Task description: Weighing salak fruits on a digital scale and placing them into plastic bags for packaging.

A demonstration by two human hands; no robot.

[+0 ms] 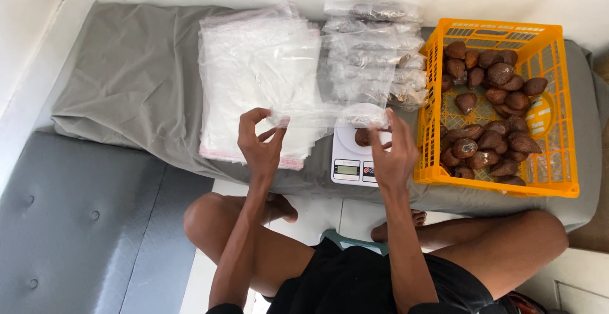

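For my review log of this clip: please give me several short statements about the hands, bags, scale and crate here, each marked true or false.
1. Both the left hand and right hand hold one clear plastic zip bag stretched between them. True.
2. The orange plastic crate is empty. False: it holds many brown scaly fruits.
3. The white digital kitchen scale has a brown fruit on its platform. True.
4. The stack of empty clear bags lies right of the crate. False: it lies left of the scale.
5. Filled bags lie beyond the scale. True.
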